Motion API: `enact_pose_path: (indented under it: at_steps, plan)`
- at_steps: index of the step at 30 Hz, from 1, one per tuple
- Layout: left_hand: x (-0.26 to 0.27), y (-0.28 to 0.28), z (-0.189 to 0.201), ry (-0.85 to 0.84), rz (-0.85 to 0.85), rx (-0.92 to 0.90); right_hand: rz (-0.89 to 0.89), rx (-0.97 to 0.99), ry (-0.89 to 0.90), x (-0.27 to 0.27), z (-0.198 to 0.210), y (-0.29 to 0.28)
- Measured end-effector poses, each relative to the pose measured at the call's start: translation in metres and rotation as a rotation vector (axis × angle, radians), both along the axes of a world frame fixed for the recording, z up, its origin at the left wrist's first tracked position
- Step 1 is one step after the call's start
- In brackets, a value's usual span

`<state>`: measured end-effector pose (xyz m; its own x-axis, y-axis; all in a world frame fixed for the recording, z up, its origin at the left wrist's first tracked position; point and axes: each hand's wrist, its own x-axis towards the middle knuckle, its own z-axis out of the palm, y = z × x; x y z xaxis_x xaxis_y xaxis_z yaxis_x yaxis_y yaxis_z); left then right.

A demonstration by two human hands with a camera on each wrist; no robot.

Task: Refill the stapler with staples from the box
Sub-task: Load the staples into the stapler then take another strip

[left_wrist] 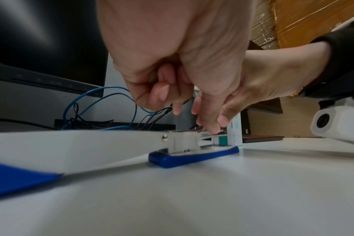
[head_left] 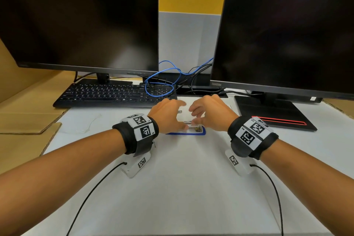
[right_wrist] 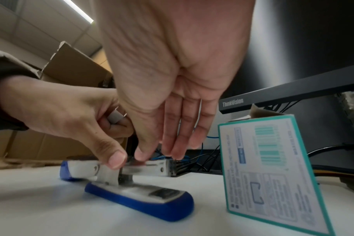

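From the head view we look forward and down over both forearms onto the white desk (head_left: 182, 188), whose far edge lies under two dark monitors (head_left: 80, 19). The left hand (head_left: 168, 117) and right hand (head_left: 210, 115) meet over the stapler (head_left: 191, 131) near the desk's middle. The left wrist view sits almost on the desk surface, close to the stapler (left_wrist: 192, 154), and faces across it toward the right wrist's camera (left_wrist: 337, 123). The right wrist view is equally low and close, looking back toward the left hand (right_wrist: 71, 121). All three views share the stapler (right_wrist: 141, 201); both wrist views share the staple box (right_wrist: 273, 172).
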<state>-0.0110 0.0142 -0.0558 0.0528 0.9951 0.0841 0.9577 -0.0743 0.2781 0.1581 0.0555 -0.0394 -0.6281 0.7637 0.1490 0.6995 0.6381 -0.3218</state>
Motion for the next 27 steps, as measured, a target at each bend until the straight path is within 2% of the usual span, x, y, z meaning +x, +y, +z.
enact_pose_path:
  at_steps: [5,11,15,19,22,27]
  plan:
    - [0.011,0.004,0.013,-0.098,-0.051,0.015,0.029,-0.216,0.382,0.008,0.017,0.002]
    - [0.033,0.013,0.021,-0.186,-0.141,0.031,0.020,-0.161,0.486,0.022,0.024,0.002]
    - [0.038,0.010,0.019,-0.080,-0.111,0.040,-0.149,0.085,0.341,0.047,0.028,0.009]
    - [0.039,0.007,0.011,-0.026,-0.095,0.082,-0.288,0.220,0.234,0.072,0.025,0.023]
    - [0.035,0.006,0.007,0.024,-0.091,0.052,-0.322,0.251,0.106,0.081,0.024,0.025]
    - [0.027,0.007,0.000,0.044,-0.066,0.012,-0.282,0.224,0.007,0.076,0.028,0.018]
